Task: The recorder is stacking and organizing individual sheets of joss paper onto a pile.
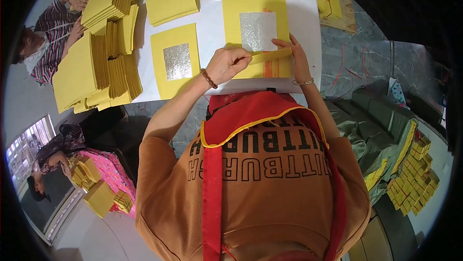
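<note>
A yellow paper sheet with a silver foil square (pixel 258 29) lies before me on the white table, red-orange streaks along its right part. A narrow yellow paper strip (pixel 271 57), perhaps the sheet's turned-up edge, runs between my hands across its lower part. My left hand (pixel 227 66), a beaded bracelet at the wrist, is closed in a pinch on the strip's left end. At the right end, my right hand (pixel 300 59) grips the strip, fingers bent at the sheet's right edge. To the left lies another yellow sheet with a smaller silver square (pixel 177 62).
Stacks of folded yellow paper (pixel 103 63) crowd the table's left side, with another stack (pixel 171 1) at the back. A person (pixel 50 44) handles paper at the far left. Another person (pixel 58 150) sits lower left. Tied yellow bundles (pixel 412 179) are piled at the right.
</note>
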`<state>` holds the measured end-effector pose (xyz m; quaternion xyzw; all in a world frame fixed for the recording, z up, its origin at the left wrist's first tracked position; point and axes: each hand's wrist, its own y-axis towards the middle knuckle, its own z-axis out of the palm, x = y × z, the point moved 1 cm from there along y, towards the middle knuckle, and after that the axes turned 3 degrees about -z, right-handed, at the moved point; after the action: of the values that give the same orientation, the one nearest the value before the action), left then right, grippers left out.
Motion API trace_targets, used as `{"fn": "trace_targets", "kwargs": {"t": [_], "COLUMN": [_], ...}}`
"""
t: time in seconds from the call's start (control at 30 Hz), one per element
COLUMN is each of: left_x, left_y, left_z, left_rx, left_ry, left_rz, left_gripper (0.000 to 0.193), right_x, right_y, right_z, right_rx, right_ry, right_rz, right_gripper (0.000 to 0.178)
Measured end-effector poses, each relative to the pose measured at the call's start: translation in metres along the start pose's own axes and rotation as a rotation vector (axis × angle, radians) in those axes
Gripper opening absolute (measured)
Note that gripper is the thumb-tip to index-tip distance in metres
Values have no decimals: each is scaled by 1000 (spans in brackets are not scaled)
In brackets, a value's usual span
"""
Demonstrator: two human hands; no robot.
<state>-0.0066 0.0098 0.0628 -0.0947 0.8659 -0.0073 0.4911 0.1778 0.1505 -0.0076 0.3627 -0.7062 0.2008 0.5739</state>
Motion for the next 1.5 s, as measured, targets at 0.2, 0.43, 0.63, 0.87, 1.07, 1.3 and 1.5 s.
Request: {"fn": "trace_targets", "kwargs": {"t": [0.2,0.43,0.63,0.87,1.07,1.3,1.5], "left_x": [3,11,12,31,8,20,18], "left_y": [3,0,-12,-5,-19,-26,0], "left_z": [-1,-4,-25,-15,-19,-5,-2], "left_rx": [23,25,5,-151,-137,-119,-246], "left_ry": [-40,-180,163,486,556,245,42], "left_rz": [-168,-115,227,379,488,70,-366], "left_gripper": [19,21,35,37,37,16,29], "right_x": [8,10,15,21,40,50,35], "right_y": [1,1,-2,0,2,-9,6], "right_z": [-7,-6,-2,-14,-27,-17,-6], "right_rx": [131,131,81,125,314,327,110], "right_ry": [53,8,142,-553,-832,-495,-70], "right_rz": [-70,7,95,-308,-486,-257,165], "right_gripper": [32,35,36,41,33,31,42]}}
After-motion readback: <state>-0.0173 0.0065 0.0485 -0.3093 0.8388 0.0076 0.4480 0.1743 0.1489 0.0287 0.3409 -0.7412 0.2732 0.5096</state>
